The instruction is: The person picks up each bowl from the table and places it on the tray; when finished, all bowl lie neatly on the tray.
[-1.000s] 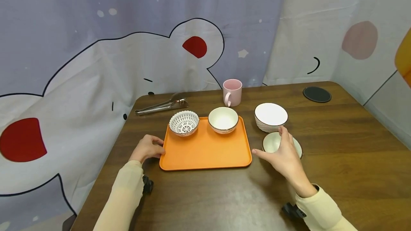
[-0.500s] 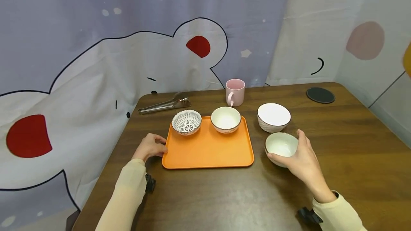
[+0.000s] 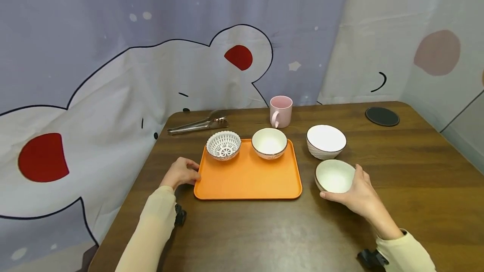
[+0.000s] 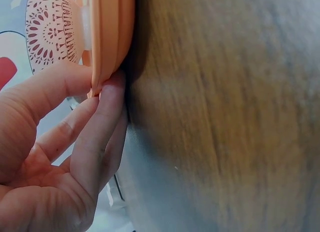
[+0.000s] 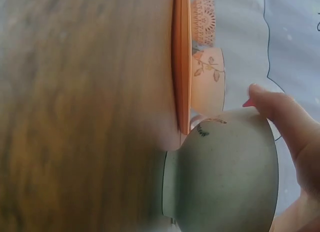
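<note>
Across a brown wooden table (image 3: 264, 238), head view: one orange tray (image 3: 247, 179), flat, bearing a black-and-white patterned bowl (image 3: 223, 145) at its far left corner and a cream bowl (image 3: 269, 142) towards its far right; one left hand (image 3: 182, 172), at the tray's left edge; one right hand (image 3: 357, 196), well spread, thumb at the near side and fingers at the right side of a dark-rimmed bowl (image 3: 334, 176), which is slightly tilted and stands apart from the tray, to its right. Behind that bowl, one white bowl (image 3: 326, 139); farther back, one pink mug (image 3: 281, 111), metal tongs (image 3: 198, 126) and a black disc (image 3: 382, 116). Step in hand, by judgement: taking hold of the dark-rimmed bowl while steadying the tray; the next move seems to call for a firm, level grip on the bowl and a still tray. Left wrist view: thumb above and fingers beneath the tray's rim, a narrow pinch, with little gap between them. Right wrist view: one digit laid against the dark-rimmed bowl's lip, the hand grasping it widely, the remaining fingers mostly hidden; whether the bowl's foot touches the table, cannot be told.
</note>
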